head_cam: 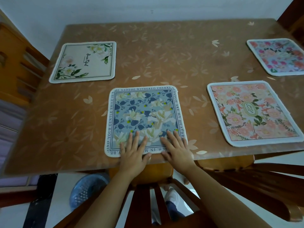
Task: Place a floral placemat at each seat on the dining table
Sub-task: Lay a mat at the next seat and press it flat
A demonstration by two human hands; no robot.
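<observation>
Both the left hand [133, 151] and right hand [176, 148] press flat, gripping nothing, on the blue placemat [144, 112]; its near edge should align with the table [164, 51] edge.

We're in a home dining room: a bench [164, 55] under a brown leaf-print cover, one wooden chair [141, 208] at its near edge, another chair [19, 63] on the left. There are floral placemats [144, 112] at the seats, a plain white wall [148, 7] behind, and a blue plastic basket [85, 190] on the pale floor.

Forearms [218, 193] bare; wht shoe [172, 195], navy trouser leg [173, 210].
</observation>
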